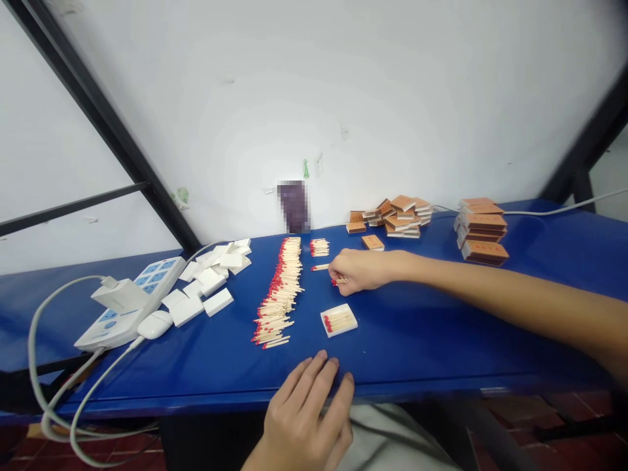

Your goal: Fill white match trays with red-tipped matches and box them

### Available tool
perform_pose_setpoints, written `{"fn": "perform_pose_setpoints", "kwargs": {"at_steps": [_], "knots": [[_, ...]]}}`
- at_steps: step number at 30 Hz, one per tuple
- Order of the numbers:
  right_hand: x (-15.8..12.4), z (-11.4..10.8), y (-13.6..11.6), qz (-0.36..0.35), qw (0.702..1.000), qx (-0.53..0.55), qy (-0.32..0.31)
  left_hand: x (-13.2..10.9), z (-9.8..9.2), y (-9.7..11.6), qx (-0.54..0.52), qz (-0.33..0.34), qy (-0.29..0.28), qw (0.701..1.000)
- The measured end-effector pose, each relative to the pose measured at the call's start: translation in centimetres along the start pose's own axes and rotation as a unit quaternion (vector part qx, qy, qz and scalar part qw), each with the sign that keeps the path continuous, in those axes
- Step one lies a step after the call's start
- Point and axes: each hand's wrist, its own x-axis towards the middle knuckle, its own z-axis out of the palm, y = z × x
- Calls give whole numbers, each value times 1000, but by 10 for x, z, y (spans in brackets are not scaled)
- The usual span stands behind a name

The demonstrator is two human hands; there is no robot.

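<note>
My right hand (360, 269) is closed on a few matches, their red heads poking out below the fingers; the exact number is hidden. A single match (320, 267) lies at its fingertips. Beyond that sits a small group of matches (320, 247). To the left runs a long row of red-headed matches (282, 291). Nearer to me lies a white matchbox tray (349, 328) with several matches in it, heads to the left. My left hand (309, 415) holds nothing, fingers outstretched over the table's front edge.
Empty white trays (209, 278) are heaped at the left, beside a power strip (161, 271) with a plugged-in charger (120, 297) and looping cables. Orange matchboxes (405, 216) lie piled at the back, and stacked matchboxes (483, 229) stand farther right. A wall (392, 98) closes the blue table's back.
</note>
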Motion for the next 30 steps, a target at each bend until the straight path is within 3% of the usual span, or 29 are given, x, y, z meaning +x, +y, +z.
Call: {"fn": "perform_pose_setpoints", "kwargs": {"at_steps": [22, 30], "knots": [[2, -9, 7, -31, 998, 56, -10, -2, 0, 0, -5, 0, -1, 1000], [1, -11, -4, -39, 984, 167, 46, -2, 1, 1, -9, -6, 5, 1000]]}}
